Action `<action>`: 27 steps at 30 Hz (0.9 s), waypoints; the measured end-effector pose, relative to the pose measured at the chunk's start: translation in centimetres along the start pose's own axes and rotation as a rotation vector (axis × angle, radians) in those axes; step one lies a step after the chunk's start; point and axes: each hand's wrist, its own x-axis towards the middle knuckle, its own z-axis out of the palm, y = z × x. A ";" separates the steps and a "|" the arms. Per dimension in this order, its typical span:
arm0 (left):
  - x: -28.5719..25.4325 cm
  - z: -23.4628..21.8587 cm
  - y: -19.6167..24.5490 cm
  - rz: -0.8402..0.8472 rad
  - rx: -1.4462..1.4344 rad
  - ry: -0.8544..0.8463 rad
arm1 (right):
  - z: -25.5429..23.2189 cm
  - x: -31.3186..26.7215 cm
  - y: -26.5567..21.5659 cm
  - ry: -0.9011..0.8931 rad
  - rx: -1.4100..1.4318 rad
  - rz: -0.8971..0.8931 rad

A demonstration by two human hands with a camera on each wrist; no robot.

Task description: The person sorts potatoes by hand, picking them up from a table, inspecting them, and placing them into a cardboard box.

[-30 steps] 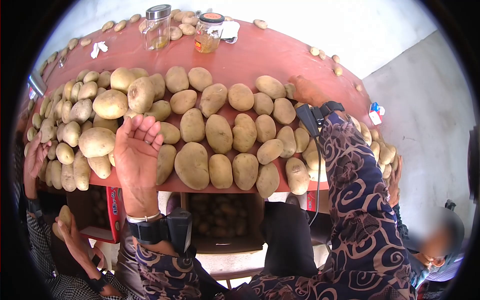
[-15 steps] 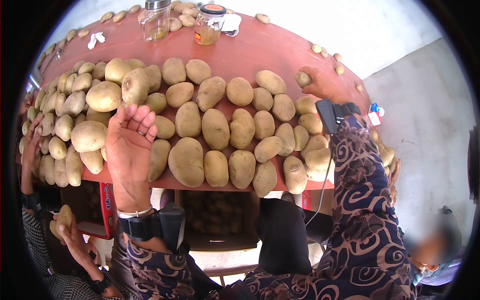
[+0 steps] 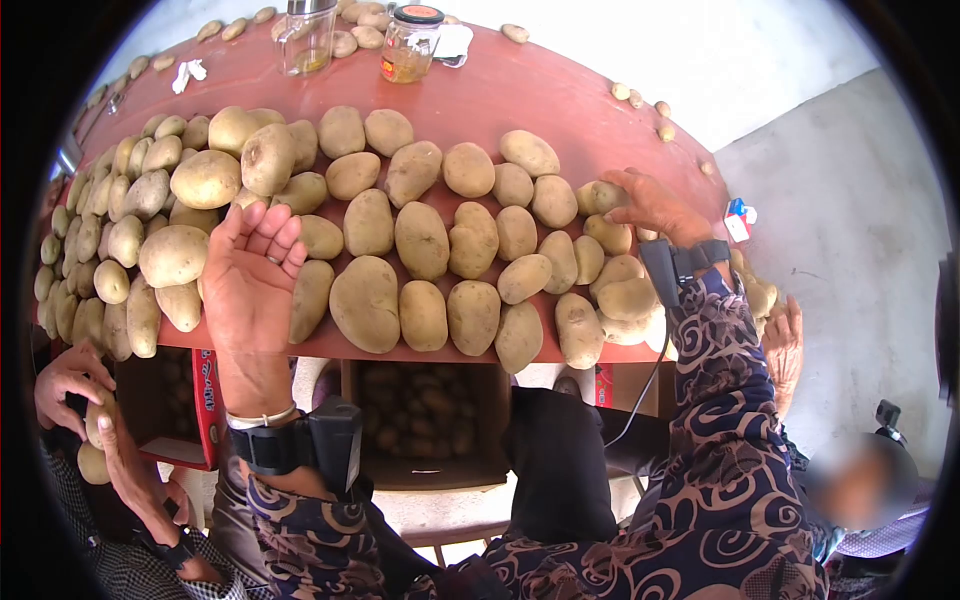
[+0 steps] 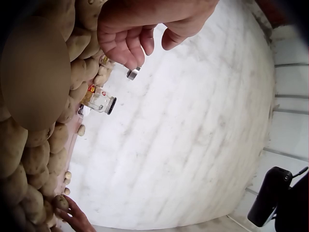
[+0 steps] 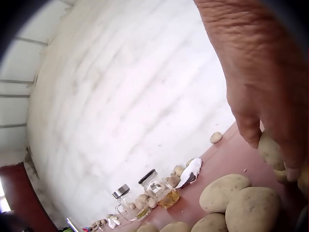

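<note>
My left hand (image 3: 250,270) is palm up beside the heaped potatoes (image 3: 173,256) on the left, its fingers loosely bent and nothing in them. In the left wrist view the fingers (image 4: 128,43) hang relaxed. My right hand (image 3: 660,207) reaches to the far right end of the potato rows, gripping a small potato (image 3: 606,196). The right wrist view shows this potato (image 5: 270,151) between thumb and fingers, low over the red table (image 5: 227,157). Near it lie two larger potatoes (image 5: 253,210). Rows of potatoes (image 3: 421,240) spread between my two hands.
Two glass jars (image 3: 410,45) stand at the back, with small potatoes (image 3: 514,33) along the far edge. Below the front edge is a box of potatoes (image 3: 420,410). At left, another person's hands (image 3: 75,385) hold potatoes; at right, another hand (image 3: 783,350) is by the table edge.
My right hand lifted the small potato, moved it right, then lowered it toward the row's end. My left hand keeps its palm-up pose. The person at left brought a second hand to their potatoes.
</note>
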 end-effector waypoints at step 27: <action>-0.3 0.8 0.6 0.023 -0.004 0.071 | 2.9 11.6 -6.8 0.244 -0.054 -0.111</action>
